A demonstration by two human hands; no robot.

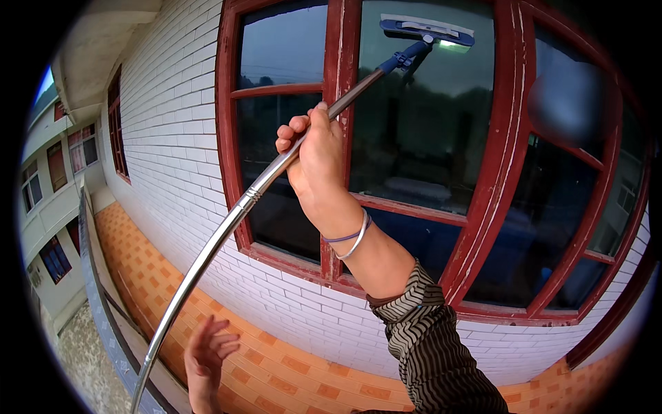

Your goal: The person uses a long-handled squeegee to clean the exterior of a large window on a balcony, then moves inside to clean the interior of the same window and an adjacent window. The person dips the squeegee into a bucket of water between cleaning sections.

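Observation:
My right hand (318, 150) grips a shiny metal telescopic pole (217, 238), which slants from the lower left up to the window. At its upper end a blue pivoting joint (403, 58) carries a flat blue window-cleaning head (427, 29) with a pale strip along its top. This head lies at the upper part of a glass pane (424, 129) in a red-painted window frame (339, 57). Low in the view, my left hand (208, 357) is raised with fingers apart, holding nothing, to the right of the pole's lower part.
White brick-patterned tile wall (170, 145) surrounds the window. Orange tiled balcony floor (305, 357) runs below it. A balcony parapet (101, 305) borders the left side, with a drop to the ground (90, 352) beyond. Another building (51, 171) stands at far left.

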